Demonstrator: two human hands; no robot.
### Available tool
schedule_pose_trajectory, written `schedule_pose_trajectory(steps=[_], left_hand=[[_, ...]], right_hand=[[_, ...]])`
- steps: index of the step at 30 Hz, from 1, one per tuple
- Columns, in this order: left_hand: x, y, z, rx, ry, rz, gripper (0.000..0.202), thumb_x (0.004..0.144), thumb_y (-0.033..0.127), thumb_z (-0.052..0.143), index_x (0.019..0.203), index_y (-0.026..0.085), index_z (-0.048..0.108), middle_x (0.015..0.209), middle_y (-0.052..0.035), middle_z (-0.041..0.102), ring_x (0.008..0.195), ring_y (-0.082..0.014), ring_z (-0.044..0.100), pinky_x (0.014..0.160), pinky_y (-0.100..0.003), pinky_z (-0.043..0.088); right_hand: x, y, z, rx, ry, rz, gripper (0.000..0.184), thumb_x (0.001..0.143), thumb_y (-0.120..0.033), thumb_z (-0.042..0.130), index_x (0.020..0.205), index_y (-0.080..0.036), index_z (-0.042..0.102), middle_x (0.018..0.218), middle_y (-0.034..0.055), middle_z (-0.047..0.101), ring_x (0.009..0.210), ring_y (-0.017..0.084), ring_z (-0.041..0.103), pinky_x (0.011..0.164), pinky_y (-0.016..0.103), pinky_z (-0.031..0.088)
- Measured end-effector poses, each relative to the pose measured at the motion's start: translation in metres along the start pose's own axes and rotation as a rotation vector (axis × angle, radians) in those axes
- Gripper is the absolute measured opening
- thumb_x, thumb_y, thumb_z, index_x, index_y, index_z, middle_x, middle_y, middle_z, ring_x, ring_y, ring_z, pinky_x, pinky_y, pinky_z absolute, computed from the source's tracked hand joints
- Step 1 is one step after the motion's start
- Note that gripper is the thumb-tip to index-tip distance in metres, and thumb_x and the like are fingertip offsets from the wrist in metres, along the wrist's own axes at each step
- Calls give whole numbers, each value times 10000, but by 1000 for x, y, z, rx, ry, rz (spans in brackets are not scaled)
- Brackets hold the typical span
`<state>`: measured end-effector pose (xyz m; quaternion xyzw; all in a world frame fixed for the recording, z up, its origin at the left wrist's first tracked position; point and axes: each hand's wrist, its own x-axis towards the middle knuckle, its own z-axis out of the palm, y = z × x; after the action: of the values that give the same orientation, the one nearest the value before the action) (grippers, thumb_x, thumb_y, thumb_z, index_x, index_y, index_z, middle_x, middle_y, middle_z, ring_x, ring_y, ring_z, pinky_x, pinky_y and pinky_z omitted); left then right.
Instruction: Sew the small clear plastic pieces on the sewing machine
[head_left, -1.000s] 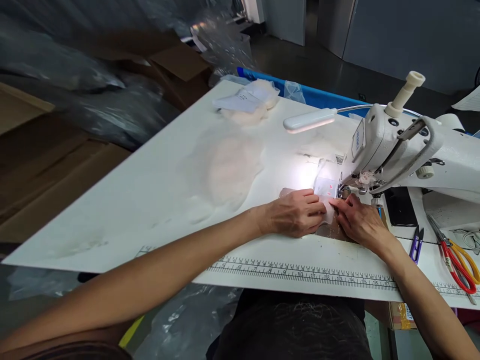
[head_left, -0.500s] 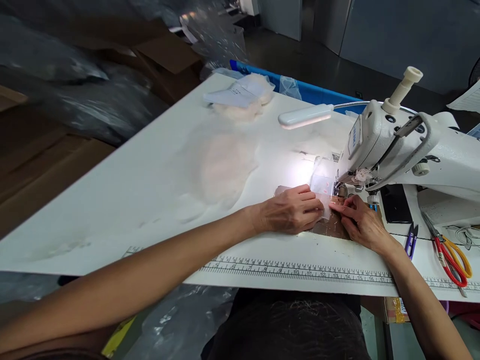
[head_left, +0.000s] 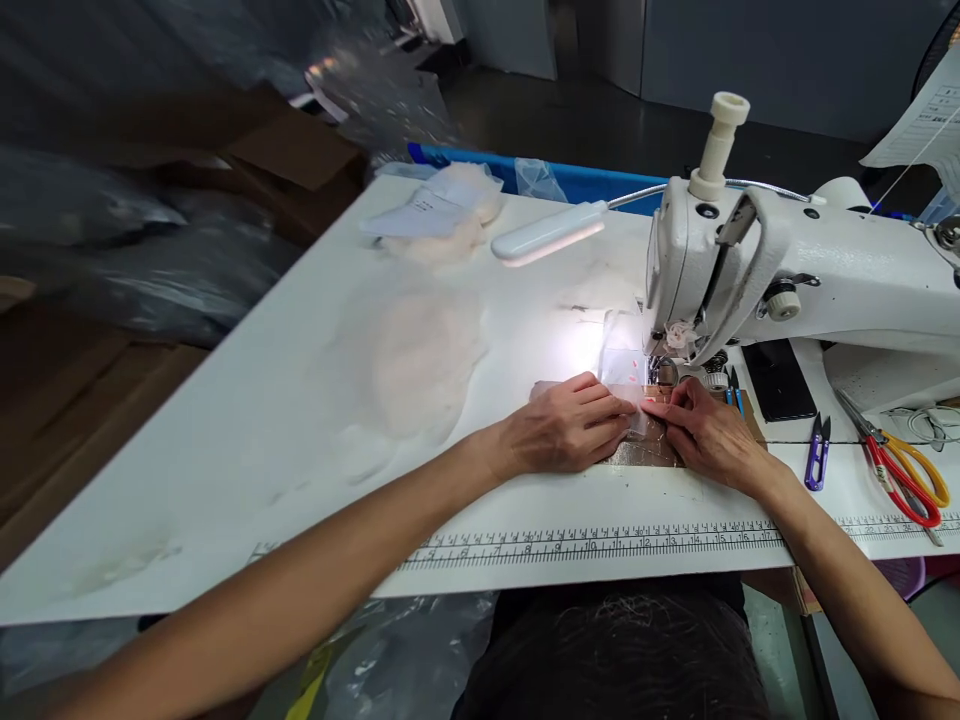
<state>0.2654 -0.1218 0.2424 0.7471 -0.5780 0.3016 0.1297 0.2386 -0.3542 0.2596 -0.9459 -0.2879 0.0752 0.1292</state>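
A piece of sheer white fabric [head_left: 624,362] with small pinkish-red marks lies at the needle area of a white sewing machine [head_left: 720,270]. My left hand [head_left: 570,425] has its fingers closed on the near part of this fabric, just left of the presser foot. From the right, my right hand [head_left: 705,430] pinches the fabric's near right edge with thumb and index finger in front of the needle. Under both hands is a brown, shiny plate or sheet [head_left: 649,450]. The needle tip is too small to make out.
A lamp [head_left: 547,238] lights the sewing spot. Sheer pale fabric [head_left: 420,360] and a paper-topped pile [head_left: 431,210] lie left. On the right are a black phone [head_left: 780,380], purple thread snips [head_left: 818,455] and red-and-orange-handled scissors [head_left: 900,470]. A printed ruler [head_left: 525,548] runs along the front edge.
The camera view has turned somewhat to the right, so the machine and table appear shifted left. Both hands keep nearly the same hold on the fabric by the needle.
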Motion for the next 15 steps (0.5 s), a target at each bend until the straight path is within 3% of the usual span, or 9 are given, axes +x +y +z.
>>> schedule_pose_trajectory(steps=[5,15], left_hand=[[3,1,-1,10,4,3,121,919,144,519,880,173,630,927,-36,731,679,-125,593,604,-281,451],[5,1,-1,-22,21,7,64,913,133,555,909,151,616,898,-43,732,690,-142,611,602,-287,461]], right_hand=[[-2,6,5,107,49,-30,423,951,-201,421,1327,-285,595,1057,95,545,908,199,577,748,325,511],[-5,7,7,185,105,-24,430,936,-174,424,1315,-248,614,1085,99,557,914,198,591,763,320,520]])
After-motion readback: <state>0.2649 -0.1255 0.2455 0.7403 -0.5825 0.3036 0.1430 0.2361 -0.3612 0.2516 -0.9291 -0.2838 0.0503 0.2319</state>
